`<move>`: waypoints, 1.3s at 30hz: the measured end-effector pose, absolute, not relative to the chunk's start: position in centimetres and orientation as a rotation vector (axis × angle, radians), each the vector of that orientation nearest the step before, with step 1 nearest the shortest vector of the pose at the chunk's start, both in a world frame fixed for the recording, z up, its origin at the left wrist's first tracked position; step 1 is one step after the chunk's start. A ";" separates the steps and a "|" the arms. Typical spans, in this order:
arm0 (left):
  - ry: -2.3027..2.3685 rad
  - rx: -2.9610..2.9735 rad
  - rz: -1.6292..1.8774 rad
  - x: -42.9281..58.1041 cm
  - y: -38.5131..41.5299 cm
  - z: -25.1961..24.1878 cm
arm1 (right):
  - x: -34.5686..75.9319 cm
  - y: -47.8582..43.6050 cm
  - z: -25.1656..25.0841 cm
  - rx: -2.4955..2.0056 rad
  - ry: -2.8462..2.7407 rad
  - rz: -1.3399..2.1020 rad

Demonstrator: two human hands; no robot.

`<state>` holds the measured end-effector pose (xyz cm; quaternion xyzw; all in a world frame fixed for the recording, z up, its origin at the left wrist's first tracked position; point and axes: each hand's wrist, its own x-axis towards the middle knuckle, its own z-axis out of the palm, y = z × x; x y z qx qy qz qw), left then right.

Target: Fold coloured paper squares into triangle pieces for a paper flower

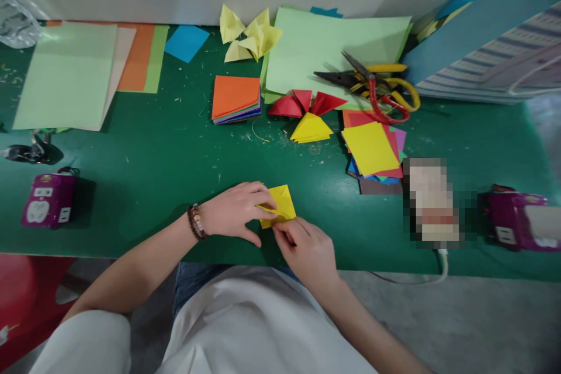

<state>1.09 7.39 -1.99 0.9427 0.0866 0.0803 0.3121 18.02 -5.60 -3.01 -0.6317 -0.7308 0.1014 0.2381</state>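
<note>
Paper folded into a small bright-yellow square (pixel 286 203) lies on the green counter (pixel 153 187) near its front edge, under the 2 hands. The left hand (pixel 234 208) is loosely spread, its fingers over the paper's left part and its thumb clear; the right hand (pixel 309 244) pinches the lower edge in its fingertips. A crease shows, so this piece seems only partly folded. Beyond it, 3 red folded paper pieces (pixel 287 106) and a yellow layered paper fold (pixel 312 127) look done, as do the pale-yellow folded paper pieces (pixel 265 35). An orange-topped stack of coloured paper squares (pixel 236 96) and a yellow-topped pile of mixed paper squares (pixel 371 149) appear unfolded.
</note>
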 end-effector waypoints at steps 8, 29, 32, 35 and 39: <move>0.265 2.247 0.362 0.9 7.9 -2.1 | 20.8 -5.9 -2.2 -1.897 -1.693 0.377; 1.088 1.710 0.773 3.0 8.2 5.4 | 23.6 4.4 3.9 -1.450 -1.432 0.928; 0.992 1.774 0.845 4.1 9.6 8.7 | 23.9 6.9 7.7 -1.395 -1.468 0.770; 0.985 1.714 0.959 4.9 10.7 9.7 | 23.4 8.3 9.9 -1.404 -1.537 0.640; 1.027 1.554 1.045 5.6 11.5 8.4 | 22.0 8.6 10.2 -1.439 -1.731 0.450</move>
